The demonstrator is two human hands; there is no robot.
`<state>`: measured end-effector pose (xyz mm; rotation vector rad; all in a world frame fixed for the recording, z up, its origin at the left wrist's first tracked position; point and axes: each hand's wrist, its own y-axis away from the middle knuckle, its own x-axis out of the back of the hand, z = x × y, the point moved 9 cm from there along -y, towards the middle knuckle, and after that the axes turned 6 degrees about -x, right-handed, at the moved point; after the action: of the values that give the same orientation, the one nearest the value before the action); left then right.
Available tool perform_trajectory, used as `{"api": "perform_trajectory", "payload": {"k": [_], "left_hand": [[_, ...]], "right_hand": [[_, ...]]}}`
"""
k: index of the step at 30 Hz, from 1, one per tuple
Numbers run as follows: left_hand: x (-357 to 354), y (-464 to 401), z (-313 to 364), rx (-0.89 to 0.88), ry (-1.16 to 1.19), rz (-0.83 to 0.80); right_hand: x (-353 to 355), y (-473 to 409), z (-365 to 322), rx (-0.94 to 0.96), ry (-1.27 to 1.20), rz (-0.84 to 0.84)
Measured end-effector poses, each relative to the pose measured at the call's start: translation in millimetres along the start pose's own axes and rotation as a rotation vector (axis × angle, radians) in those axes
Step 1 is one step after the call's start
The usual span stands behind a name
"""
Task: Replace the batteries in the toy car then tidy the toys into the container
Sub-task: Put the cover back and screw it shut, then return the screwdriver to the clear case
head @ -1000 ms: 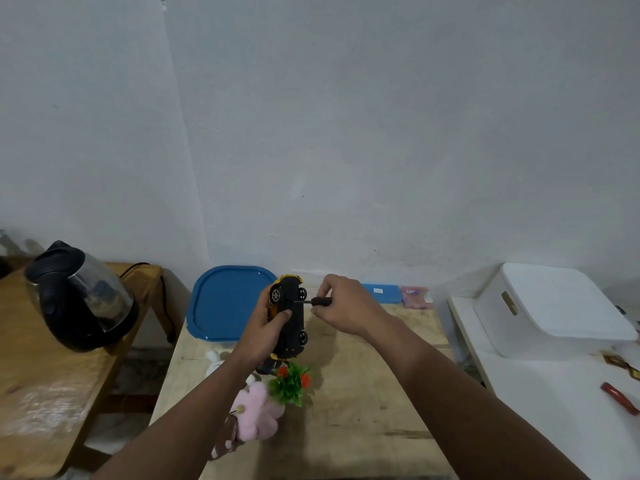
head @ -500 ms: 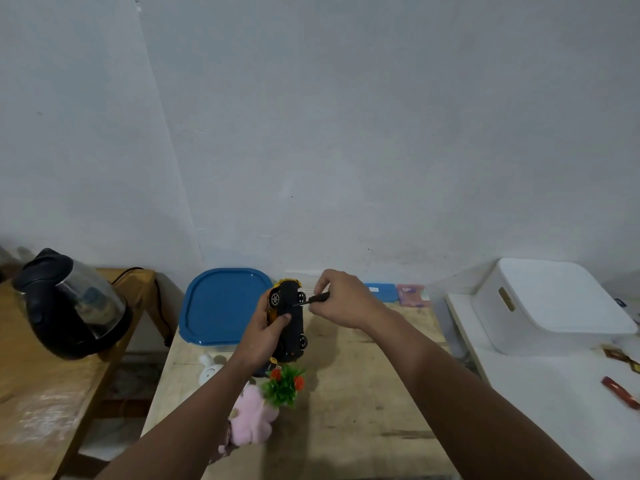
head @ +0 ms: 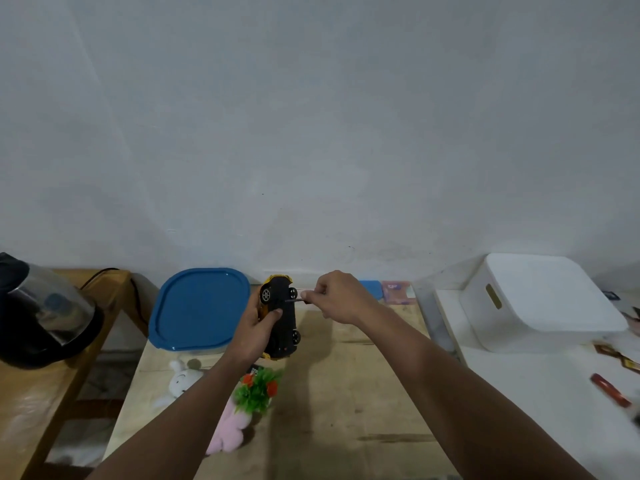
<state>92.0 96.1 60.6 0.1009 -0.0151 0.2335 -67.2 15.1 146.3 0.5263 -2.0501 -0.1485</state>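
- Progress looks early: the yellow-and-black plastic toy car [head: 280,315] is held up over the pale wooden bench [head: 346,393], underside facing right, with the thin dark screwdriver [head: 294,300] at its belly, so I judge the battery cover is being unscrewed or refastened; which, I cannot tell.
- Tidying is not yet done: the white plush rabbit [head: 181,379], pink fluffy toy [head: 230,427] and green plastic plant with red flowers [head: 258,393] lie loose beside the blue-lidded clear container [head: 201,306], lid on.
- Left hand [head: 258,329]: grip wrapped round the car body.
- Right hand [head: 337,296]: grip pinching the screwdriver handle, tip touching the chassis.
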Motion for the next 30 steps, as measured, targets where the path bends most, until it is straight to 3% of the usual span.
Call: {"api": "perform_trajectory", "payload": {"k": [7,18,30], "left_hand": [[-27.6,-21.1,-15.7,0.079,-0.002,0.026],[-54.7,-33.6,-53.9,0.211,-0.042,0.095],[-46.7,-28.0,-98.3,0.313,-0.072,0.126]], "right_hand": [[4.4,-31.5,93.1,-0.195,-0.362,0.006],[-106.1,-59.6,241.3,-0.387,-0.054,-0.070],[-139.0,-67.7,257.9,-0.360,0.151,0.008]]}}
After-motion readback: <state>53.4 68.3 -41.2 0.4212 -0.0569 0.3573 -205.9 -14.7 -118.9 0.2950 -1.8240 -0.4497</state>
